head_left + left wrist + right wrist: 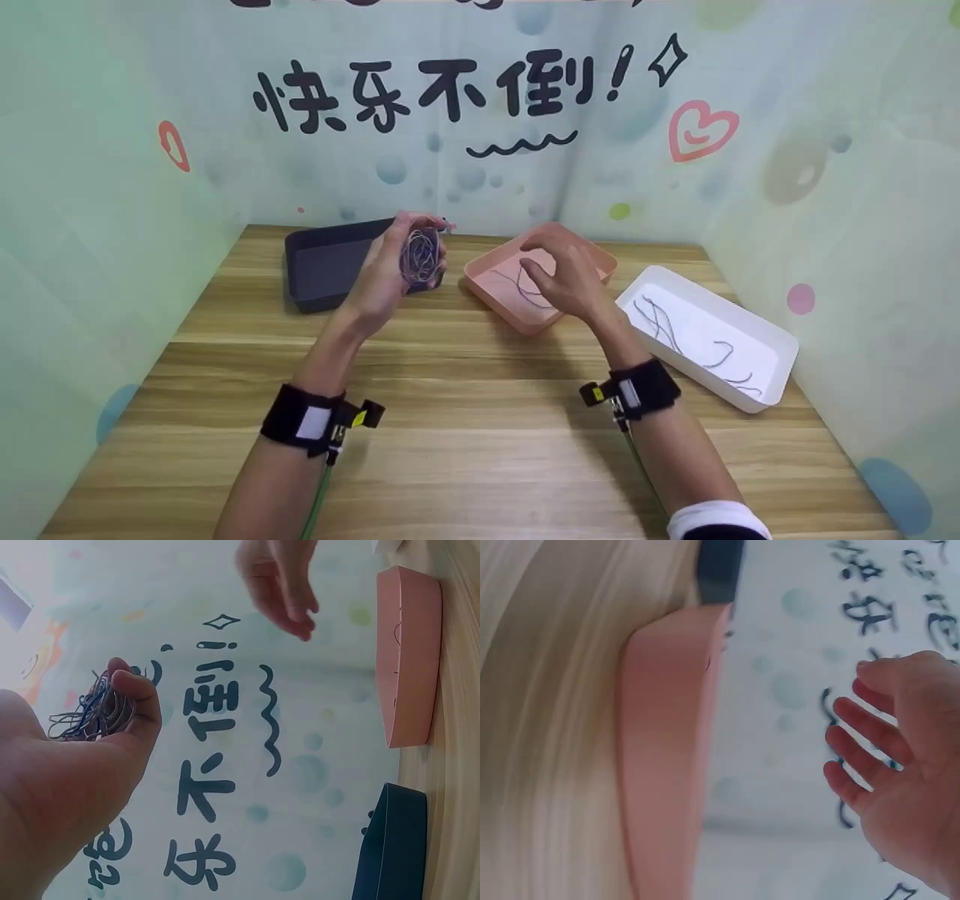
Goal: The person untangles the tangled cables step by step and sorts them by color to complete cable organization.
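Observation:
My left hand (379, 277) holds a tangled bundle of thin dark and greyish cords (420, 257), its fingers curled round them. In the left wrist view the cord bundle (101, 711) sticks out in loops above the palm. This hand is raised over the right part of a dark navy tray (330, 262). Over a pink tray (525, 319) hovers my right hand (566, 277), its fingers loosely bent and apart from the thumb. The right wrist view shows nothing in the right hand (919, 757). Below it, a few thin cords (516, 283) lie in the pink tray.
To the right a white tray (739, 341), set at an angle, has several thin dark cords (660, 326) scattered in it. All three trays stand on a wood-grain table (465, 450). A printed curtain (480, 180) closes off the back and both sides.

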Demonstrator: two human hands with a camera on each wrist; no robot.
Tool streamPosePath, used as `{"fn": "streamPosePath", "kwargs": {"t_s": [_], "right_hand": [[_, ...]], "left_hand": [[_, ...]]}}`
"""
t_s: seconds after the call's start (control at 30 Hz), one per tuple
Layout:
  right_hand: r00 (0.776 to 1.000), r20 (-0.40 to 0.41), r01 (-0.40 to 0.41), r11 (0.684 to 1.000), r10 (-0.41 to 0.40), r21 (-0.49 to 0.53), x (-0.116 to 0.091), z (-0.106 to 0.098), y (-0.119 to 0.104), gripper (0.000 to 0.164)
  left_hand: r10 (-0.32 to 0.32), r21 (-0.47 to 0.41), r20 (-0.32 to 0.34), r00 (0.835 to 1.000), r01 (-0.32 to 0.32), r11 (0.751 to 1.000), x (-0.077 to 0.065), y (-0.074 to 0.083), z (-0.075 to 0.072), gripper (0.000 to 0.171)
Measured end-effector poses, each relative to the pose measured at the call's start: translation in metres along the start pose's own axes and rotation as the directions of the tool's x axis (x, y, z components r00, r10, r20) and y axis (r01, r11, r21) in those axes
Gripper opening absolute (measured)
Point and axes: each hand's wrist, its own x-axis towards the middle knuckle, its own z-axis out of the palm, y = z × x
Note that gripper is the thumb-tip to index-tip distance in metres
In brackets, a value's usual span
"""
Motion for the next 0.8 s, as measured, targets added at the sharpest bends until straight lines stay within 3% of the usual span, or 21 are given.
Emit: {"fn": "streamPosePath", "kwargs": {"t_s": [0.13, 0.33, 0.4, 0.53, 0.67, 0.8], "right_hand": [[0.982, -0.136, 0.131, 0.991, -0.13, 0.003, 0.007, -0.013, -0.038, 0.032], [0.948, -0.134, 0.294, 0.955, -0.288, 0.028, 0.011, -0.023, -0.088, 0.067], [0.93, -0.134, 0.346, 0.938, -0.341, 0.017, 0.011, -0.022, -0.099, 0.071], [0.893, -0.171, 0.42, 0.907, -0.416, -0.014, 0.009, -0.013, -0.115, 0.056], [0.869, -0.216, 0.446, 0.894, -0.445, -0.043, 0.006, -0.002, -0.126, 0.033], [0.852, -0.261, 0.45, 0.89, -0.454, -0.077, 0.007, 0.008, -0.131, 0.025]], "left_hand": [[-0.013, -0.075, -0.017, 1.0, 0.011, 0.997, 0.002, -0.011, 0.0, 0.052], [-0.014, -0.159, -0.034, 0.999, 0.008, 0.987, 0.005, -0.019, 0.007, 0.05], [-0.011, -0.196, -0.036, 0.999, 0.004, 0.981, 0.005, -0.02, 0.009, 0.049], [-0.012, -0.263, -0.044, 0.999, 0.0, 0.965, 0.005, -0.023, 0.013, 0.047], [-0.023, -0.282, -0.052, 0.998, 0.007, 0.959, 0.005, -0.026, 0.017, 0.046], [-0.033, -0.282, -0.035, 0.999, 0.021, 0.959, 0.005, -0.028, 0.021, 0.048]]}}
